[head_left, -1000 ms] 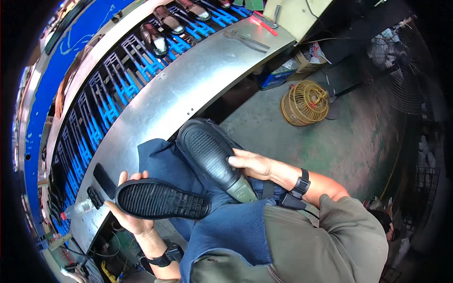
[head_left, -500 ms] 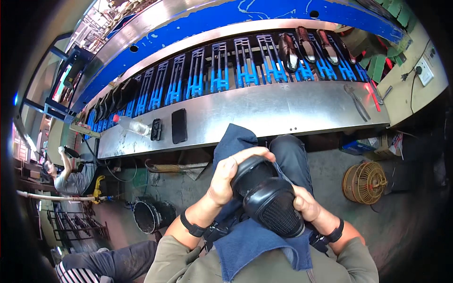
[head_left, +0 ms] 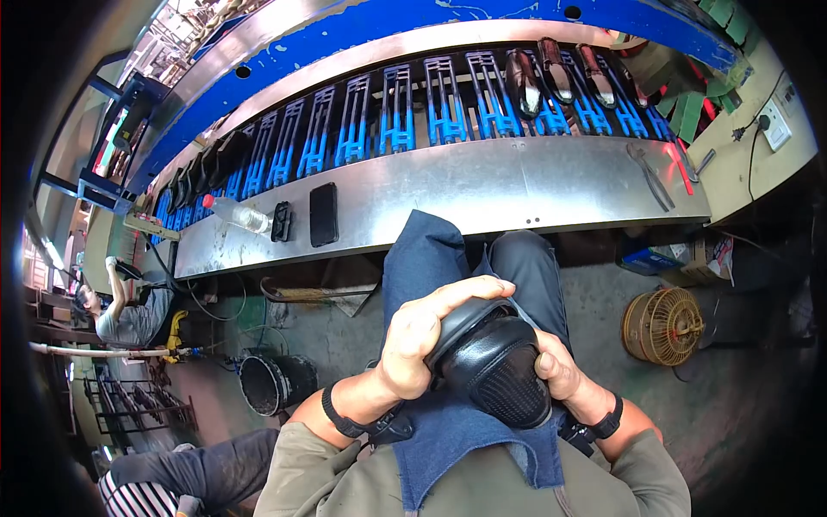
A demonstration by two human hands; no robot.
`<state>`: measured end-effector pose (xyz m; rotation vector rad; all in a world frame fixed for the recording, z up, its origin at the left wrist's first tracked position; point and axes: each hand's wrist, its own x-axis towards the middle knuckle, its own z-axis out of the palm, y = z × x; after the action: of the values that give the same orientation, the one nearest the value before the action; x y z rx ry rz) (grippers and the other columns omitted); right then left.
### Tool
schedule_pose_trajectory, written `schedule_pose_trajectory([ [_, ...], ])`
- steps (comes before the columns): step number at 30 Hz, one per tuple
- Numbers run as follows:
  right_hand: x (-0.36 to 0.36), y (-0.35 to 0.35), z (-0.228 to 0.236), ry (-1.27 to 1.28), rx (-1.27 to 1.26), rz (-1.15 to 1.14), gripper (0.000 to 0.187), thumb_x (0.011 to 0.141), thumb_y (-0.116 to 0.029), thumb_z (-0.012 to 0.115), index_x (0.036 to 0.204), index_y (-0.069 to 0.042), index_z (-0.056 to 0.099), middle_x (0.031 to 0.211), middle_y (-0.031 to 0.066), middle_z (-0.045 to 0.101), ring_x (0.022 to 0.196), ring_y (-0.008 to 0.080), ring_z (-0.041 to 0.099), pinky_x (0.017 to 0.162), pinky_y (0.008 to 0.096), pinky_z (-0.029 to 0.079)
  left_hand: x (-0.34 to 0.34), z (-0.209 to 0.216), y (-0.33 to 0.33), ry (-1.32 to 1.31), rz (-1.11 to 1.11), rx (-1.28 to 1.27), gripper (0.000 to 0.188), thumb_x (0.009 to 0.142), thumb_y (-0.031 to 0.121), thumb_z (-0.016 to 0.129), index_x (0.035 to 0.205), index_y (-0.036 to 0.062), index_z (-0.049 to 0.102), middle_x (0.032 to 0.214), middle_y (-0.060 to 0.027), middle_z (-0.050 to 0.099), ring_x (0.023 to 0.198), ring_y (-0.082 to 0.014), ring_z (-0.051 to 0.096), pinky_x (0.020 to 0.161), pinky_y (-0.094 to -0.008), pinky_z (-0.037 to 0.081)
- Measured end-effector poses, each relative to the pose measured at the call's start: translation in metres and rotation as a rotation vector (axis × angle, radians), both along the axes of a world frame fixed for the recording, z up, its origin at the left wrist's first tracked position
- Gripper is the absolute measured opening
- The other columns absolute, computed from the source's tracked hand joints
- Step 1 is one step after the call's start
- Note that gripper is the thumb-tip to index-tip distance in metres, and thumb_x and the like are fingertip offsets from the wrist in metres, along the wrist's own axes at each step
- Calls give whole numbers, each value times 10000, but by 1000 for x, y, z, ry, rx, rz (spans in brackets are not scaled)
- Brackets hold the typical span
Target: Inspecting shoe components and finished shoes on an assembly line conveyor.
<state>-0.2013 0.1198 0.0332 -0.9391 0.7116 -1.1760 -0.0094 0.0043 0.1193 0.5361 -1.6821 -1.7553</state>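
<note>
A black shoe (head_left: pixel 493 369) rests on the blue denim apron (head_left: pixel 431 258) over my lap, its textured sole facing up. My left hand (head_left: pixel 422 332) wraps over the far end of the shoe, fingers curled across it. Against the shoe's right side presses my right hand (head_left: pixel 556 369), gripping from beneath. Both wrists wear black bands.
A steel bench (head_left: pixel 517 185) runs ahead with a black phone (head_left: pixel 324 214), a small black case (head_left: pixel 281 221) and a plastic bottle (head_left: pixel 237 214). Behind it, a blue conveyor rack (head_left: pixel 396 116) carries dark shoes (head_left: pixel 551 69). A round wire cage (head_left: pixel 663 326), a bucket (head_left: pixel 271 383) and other people sit nearby.
My view has tilted slightly and the shoe sits lower on my lap; both hands have kept hold of it, left hand shifted further over its top.
</note>
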Motion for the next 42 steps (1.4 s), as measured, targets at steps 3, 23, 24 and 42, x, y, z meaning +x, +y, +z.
schedule_pose_trajectory([
  [3,-1,0,-3,0,-7,8,867,923,-642,546,1396,82,488,1296,175,618,1175,225,599,1011,357,463,-1,0,2,-8,6,-4,885,952,654,287,1272,-111,599,1303,-274,627,1223,-367,605,1074,-455,450],
  [23,-14,-9,-5,-38,16,60,822,949,-583,544,1403,99,476,1304,179,617,1186,222,604,1020,350,470,-7,-7,-6,-27,-84,-55,861,964,658,296,1321,-76,567,1351,-311,580,1273,-403,562,1095,-489,424],
  [24,-14,-9,-6,-58,17,63,821,947,-580,554,1400,100,477,1303,178,617,1185,221,603,1019,351,471,-8,-7,-6,-34,-90,-45,862,967,665,296,1327,-72,562,1357,-312,575,1282,-404,554,1098,-490,421],
  [42,-17,4,-27,-8,81,-33,768,1015,-588,467,1398,77,503,1293,142,625,1158,187,595,993,317,463,-15,-4,18,-251,186,-673,826,781,126,815,1433,-155,393,1286,-338,608,1141,-414,670,971,-408,544],
])
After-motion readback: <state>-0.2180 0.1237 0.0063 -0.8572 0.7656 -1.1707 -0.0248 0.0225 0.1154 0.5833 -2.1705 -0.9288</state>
